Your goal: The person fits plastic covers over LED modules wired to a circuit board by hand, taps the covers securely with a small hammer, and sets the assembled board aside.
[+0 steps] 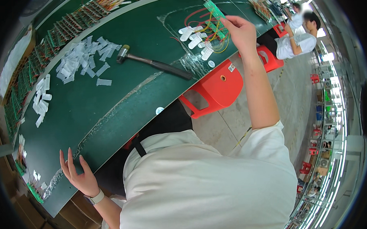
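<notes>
My right hand (240, 31) is closed on a green circuit board (214, 10) at the table's far right, fingertips pinching its near end. Just under it lies another green board (218, 31), with red and yellow wires (208, 24) looping around it. White plastic pieces (195, 40) sit among the wires, left of my right hand. My left hand (79, 174) is open, fingers spread, over the table's near left edge; nothing is in it. A wristwatch (96, 197) is on that wrist.
A hammer (149, 63) lies mid-table, beside a pile of translucent plastic pieces (80, 57). Rows of circuit boards (63, 32) line the green table's (122, 90) far edge. A red stool (221, 91) stands at the right; two people (296, 44) sit beyond. Cardboard boxes (80, 213) are below left.
</notes>
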